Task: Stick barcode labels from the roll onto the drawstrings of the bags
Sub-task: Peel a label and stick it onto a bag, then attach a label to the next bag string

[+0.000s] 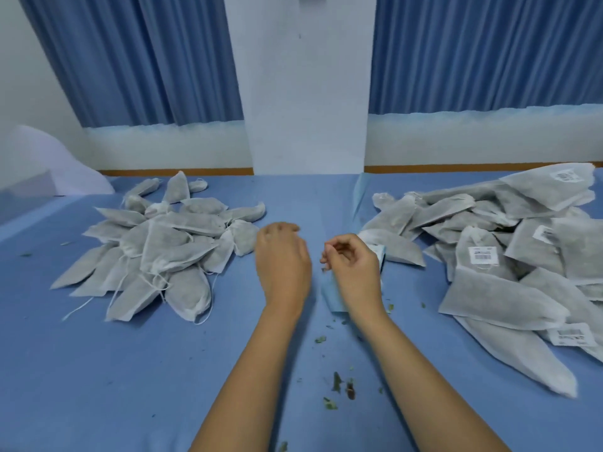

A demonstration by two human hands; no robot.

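Head view: the left hand was held relaxed, gripping nothing, beside the piled bags; whether the curled right hand grasped anything could not be told.

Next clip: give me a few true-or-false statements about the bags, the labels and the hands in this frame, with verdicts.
1. Bags in the right pile carry barcode labels. True.
2. Bags in the left pile show barcode labels too. False: none is visible there, only loose drawstrings.
3. Green leaf bits lie on the blue table cover. True.
4. Both hands rest on the left pile. False: the left hand and the right hand are between the two piles.
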